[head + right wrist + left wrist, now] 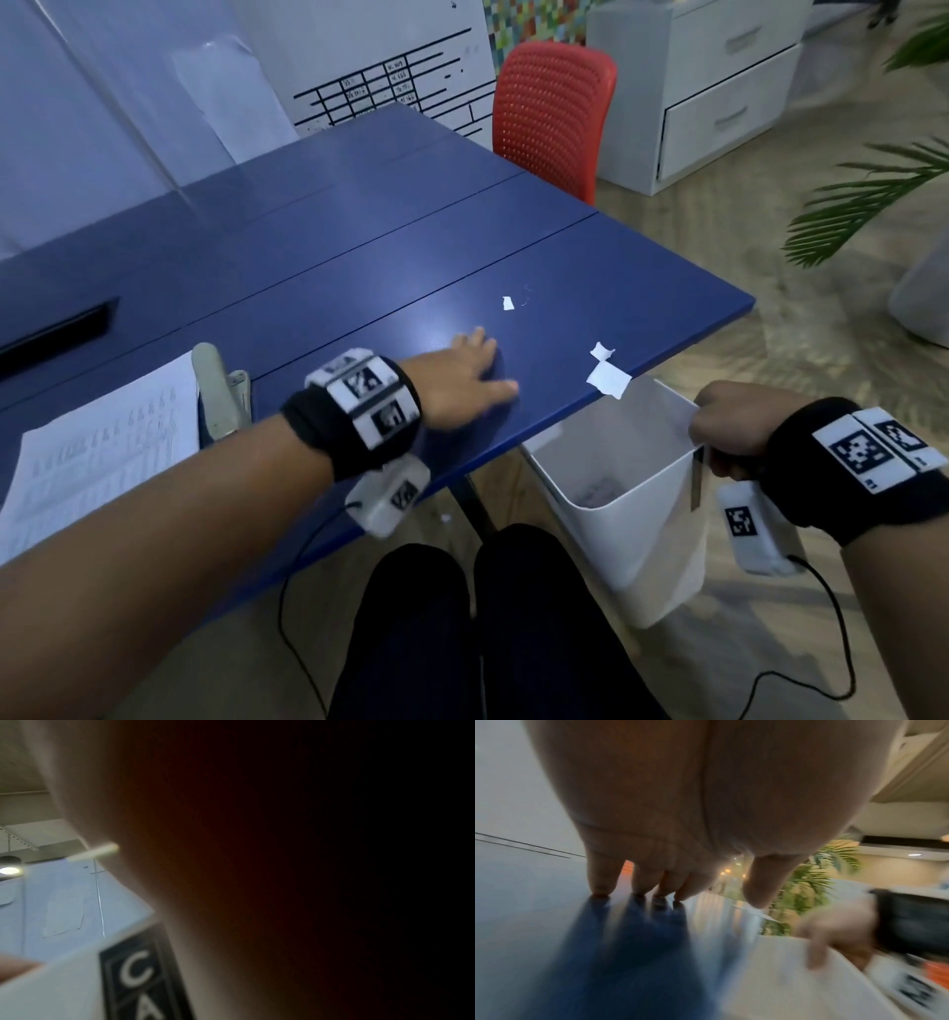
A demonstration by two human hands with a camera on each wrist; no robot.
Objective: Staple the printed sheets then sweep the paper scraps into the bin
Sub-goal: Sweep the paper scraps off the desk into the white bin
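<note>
My left hand [470,372] lies flat on the blue table [308,267] with straight fingers [602,880] touching the top, left of the scraps. Three white paper scraps lie on the table: a small one [508,303] farther in, another [601,352] near the edge, and a larger one [608,379] hanging over the edge above the bin. My right hand [729,429] grips the rim of the white bin [631,519], held just below the table edge. The printed sheets [102,442] lie at the left, with the stapler [222,393] beside them.
A red chair [552,115] stands at the table's far side, white drawers [719,87] behind it. A green plant [873,195] is at the right. My dark-trousered knees [477,627] are under the table's near edge. A black slot [56,329] is at the table's left.
</note>
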